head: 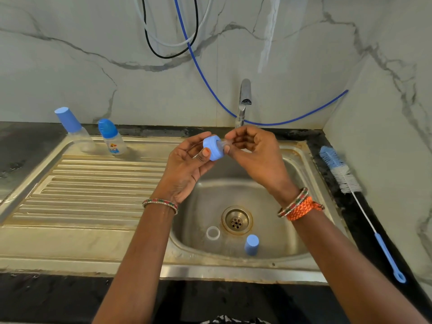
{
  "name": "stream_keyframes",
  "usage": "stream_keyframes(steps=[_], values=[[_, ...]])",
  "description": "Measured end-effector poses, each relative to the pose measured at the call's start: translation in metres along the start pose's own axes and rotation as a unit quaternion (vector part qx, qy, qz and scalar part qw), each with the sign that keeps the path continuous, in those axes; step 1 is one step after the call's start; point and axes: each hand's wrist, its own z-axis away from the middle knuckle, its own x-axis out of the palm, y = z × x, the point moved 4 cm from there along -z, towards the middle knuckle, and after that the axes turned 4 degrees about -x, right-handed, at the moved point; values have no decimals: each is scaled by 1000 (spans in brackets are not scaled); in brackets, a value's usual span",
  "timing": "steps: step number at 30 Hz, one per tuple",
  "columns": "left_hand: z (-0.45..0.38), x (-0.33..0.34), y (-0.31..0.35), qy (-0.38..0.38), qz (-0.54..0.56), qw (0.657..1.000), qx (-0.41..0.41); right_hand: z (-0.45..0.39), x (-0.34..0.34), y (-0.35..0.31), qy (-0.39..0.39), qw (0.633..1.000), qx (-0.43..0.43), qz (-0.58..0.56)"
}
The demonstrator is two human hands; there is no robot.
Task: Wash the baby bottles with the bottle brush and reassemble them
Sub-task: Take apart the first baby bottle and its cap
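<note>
A: Nearest?
B: Left hand (187, 164) over the sink (93, 242), fingers curled round a blue ring (213, 147).
A: The right?
B: Right hand (254, 150) pinches the clear teat (225, 143) poking from it.
A: Elsewhere?
B: Two bottles (112, 137) far left; open bottle (213, 233) and cap (251, 244) in the basin; brush (343, 174) right.

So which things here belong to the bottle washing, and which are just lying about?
Job:
- blue collar with clear teat, held in both hands (left hand, right hand)
- open bottle and blue cap in the sink
- two capped bottles on the drainboard
- bottle brush on the counter

Lying about:
- blue hose
- black cable
</note>
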Motion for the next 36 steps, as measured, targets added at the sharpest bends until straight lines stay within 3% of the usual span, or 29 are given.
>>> stream_keyframes(steps=[4, 9, 14, 21, 26, 31, 36], values=[[-1, 3, -3, 4, 10, 1000, -4, 1, -3, -2, 14, 1000, -18, 19], [1, 5, -3, -11, -26, 1000, -4, 3, 0, -3, -30, 996, -39, 79], [1, 3, -5, 5, -21, 1000, 0, 1, 0, 3, -46, 997, -24, 65], [-3, 1, -19, 35, -21, 999, -31, 5, -2, 20, 6, 1000, 6, 3], [-9, -7, -40, 67, -71, 993, -64, 12, 10, 49, -54, 978, 163, -121], [-21, -40, -82, 95, -61, 984, -139, 16, 31, 117, -19, 921, 317, -226], [-35, -76, -125, 226, -36, 955, -191, 15, 61, 180, 7, 863, 417, -286]])
